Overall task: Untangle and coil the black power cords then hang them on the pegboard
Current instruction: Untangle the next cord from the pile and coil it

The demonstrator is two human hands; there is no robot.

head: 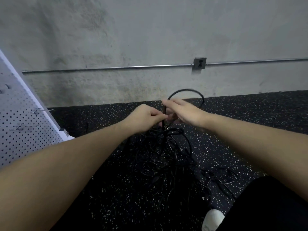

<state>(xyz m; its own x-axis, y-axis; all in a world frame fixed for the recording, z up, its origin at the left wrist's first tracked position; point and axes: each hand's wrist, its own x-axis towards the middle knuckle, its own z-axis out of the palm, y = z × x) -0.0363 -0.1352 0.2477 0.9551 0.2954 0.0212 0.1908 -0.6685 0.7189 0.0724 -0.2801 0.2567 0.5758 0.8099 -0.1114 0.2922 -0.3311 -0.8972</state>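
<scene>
A tangled heap of black power cords [168, 157] lies on the speckled black floor in front of me. My left hand [146, 118] pinches one cord strand lifted from the heap, fingers curled round it. My right hand [183, 112] is close beside it, fingers around the same raised cord, whose loop [188, 91] arches up behind the hand. The white pegboard [20, 124] leans at the far left, with metal hooks [40, 110] sticking out of it.
A grey concrete wall carries a metal conduit [116, 68] and an outlet box [199, 63]. My dark trouser leg [270, 205] and white shoe [212, 220] are at the lower right, next to stray cord ends.
</scene>
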